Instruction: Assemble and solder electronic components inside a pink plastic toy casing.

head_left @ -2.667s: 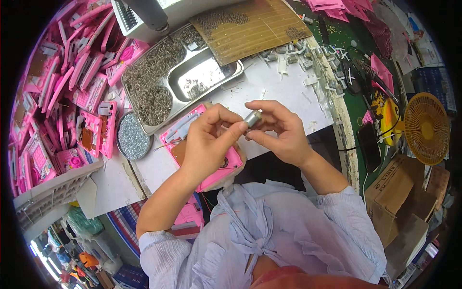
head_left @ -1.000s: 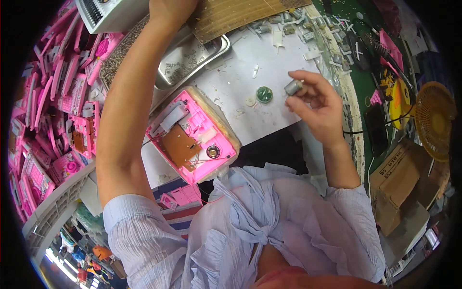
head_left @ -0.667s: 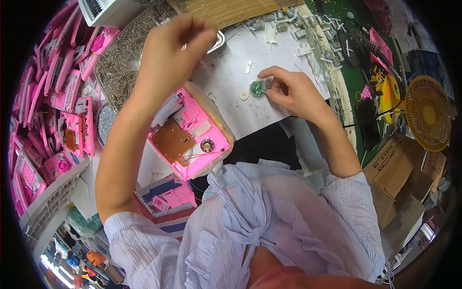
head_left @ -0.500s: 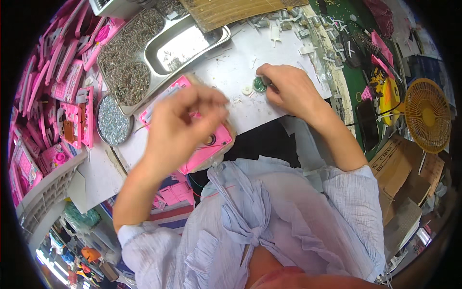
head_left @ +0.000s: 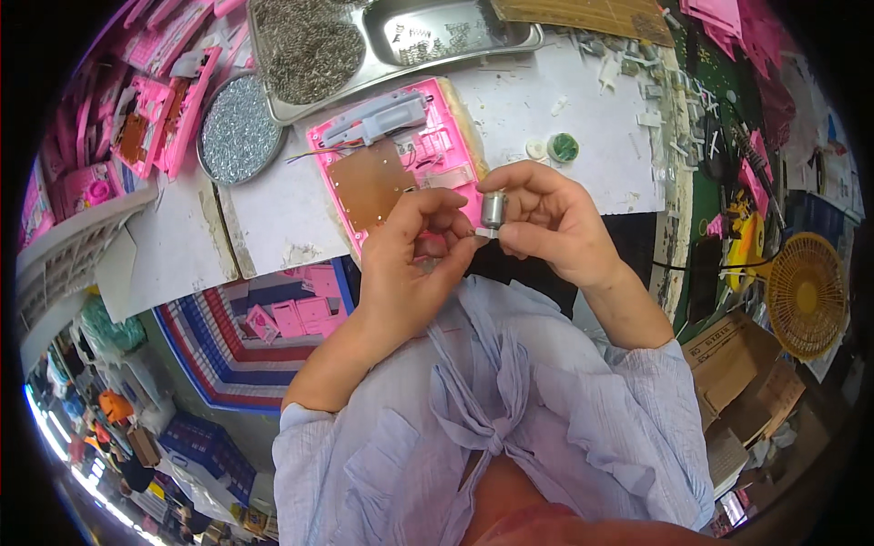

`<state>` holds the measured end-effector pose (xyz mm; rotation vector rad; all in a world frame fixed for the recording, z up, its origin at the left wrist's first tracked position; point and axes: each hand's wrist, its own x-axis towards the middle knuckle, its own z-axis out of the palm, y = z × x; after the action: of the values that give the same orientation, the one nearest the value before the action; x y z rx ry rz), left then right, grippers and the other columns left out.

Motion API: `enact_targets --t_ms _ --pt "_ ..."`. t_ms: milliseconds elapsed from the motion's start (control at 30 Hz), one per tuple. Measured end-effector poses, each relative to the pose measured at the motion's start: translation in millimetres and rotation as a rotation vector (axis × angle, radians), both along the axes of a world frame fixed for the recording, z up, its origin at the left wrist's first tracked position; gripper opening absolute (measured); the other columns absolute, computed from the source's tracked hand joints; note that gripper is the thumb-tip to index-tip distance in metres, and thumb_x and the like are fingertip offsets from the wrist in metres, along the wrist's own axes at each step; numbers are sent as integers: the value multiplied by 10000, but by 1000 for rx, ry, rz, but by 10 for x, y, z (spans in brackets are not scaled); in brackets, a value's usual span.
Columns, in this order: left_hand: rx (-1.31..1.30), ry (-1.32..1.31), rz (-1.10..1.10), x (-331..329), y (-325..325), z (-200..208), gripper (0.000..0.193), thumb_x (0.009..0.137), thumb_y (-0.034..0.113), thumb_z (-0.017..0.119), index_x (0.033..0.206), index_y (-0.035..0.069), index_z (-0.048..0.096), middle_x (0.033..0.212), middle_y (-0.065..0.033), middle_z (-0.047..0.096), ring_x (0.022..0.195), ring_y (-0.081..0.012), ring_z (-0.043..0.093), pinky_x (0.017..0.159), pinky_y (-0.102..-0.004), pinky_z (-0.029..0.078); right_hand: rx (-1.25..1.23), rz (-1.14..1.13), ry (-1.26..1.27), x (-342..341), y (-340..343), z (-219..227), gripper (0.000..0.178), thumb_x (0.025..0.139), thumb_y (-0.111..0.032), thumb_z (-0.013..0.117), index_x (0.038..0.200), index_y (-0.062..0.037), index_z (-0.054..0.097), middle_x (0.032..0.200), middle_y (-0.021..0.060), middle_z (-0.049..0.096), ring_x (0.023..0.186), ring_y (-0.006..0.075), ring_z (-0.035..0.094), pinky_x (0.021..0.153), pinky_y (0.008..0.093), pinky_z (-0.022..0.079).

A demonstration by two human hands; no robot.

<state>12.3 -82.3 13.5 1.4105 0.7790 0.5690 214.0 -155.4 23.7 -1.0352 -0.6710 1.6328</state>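
Observation:
My right hand [head_left: 560,223] grips a small silver motor [head_left: 492,209] between thumb and fingers, upright above the table's front edge. A small white piece [head_left: 487,233] shows at its lower end. Close against it, my left hand [head_left: 419,246] is closed in a pinch; what its fingertips hold is too small to make out. Behind my hands lies an open pink plastic housing [head_left: 439,118] with a brown circuit board [head_left: 369,182], a grey part [head_left: 373,120] and thin wires. Right of the housing are a small round green pot [head_left: 563,147] and a white disc [head_left: 535,148].
A metal tray [head_left: 373,77] of small springs stands at the back, beside a round dish of silver screws [head_left: 240,129]. Pink housings [head_left: 164,118] pile up at left. Several motors [head_left: 651,91] lie at right, near a yellow fan [head_left: 808,296].
My right hand has left the green pot and come inward with the motor. My left hand has moved right and down to meet it. The view has shifted, showing the pink housing uncovered.

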Motion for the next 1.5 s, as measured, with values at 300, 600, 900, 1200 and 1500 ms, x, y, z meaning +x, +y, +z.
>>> enact_targets --t_ms 300,600,900,1200,1500 --pt "-12 -52 32 -81 9 -39 400 886 -65 712 1241 9 544 1038 -72 657 945 -121 670 777 -248 557 21 62 -89 -63 98 -58 442 914 57 678 1339 10 568 898 15 657 820 63 612 731 235 514" --pt "352 -93 92 -122 31 -70 300 837 -65 756 1101 2 630 964 -102 702 850 -175 706 759 -302 577 576 2 -1021 -102 105 53 399 788 -18 802 1161 -53 665 959 97 699 770 222 680 687 320 552" --pt "475 -123 35 -221 130 -72 269 789 -71 767 1012 25 651 967 -141 707 873 -289 703 754 -362 554 935 -105 -1162 -165 158 -15 379 698 -66 845 1042 -47 688 961 113 701 783 264 694 612 332 562" --pt "572 -8 -24 -308 205 -65 315 768 -46 774 1048 31 651 1169 -159 631 1016 -317 648 864 -380 524 1081 -57 -1176 -128 235 -134 283 718 -62 765 992 -33 700 961 122 703 815 273 699 635 331 584" --pt "956 467 364 -503 867 -334 333 833 146 802 1125 46 676 1056 -115 660 886 -283 617 895 -428 433 932 -121 -1131 -46 279 -113 316 725 -18 799 1026 -36 704 1004 120 728 846 273 710 722 340 587"
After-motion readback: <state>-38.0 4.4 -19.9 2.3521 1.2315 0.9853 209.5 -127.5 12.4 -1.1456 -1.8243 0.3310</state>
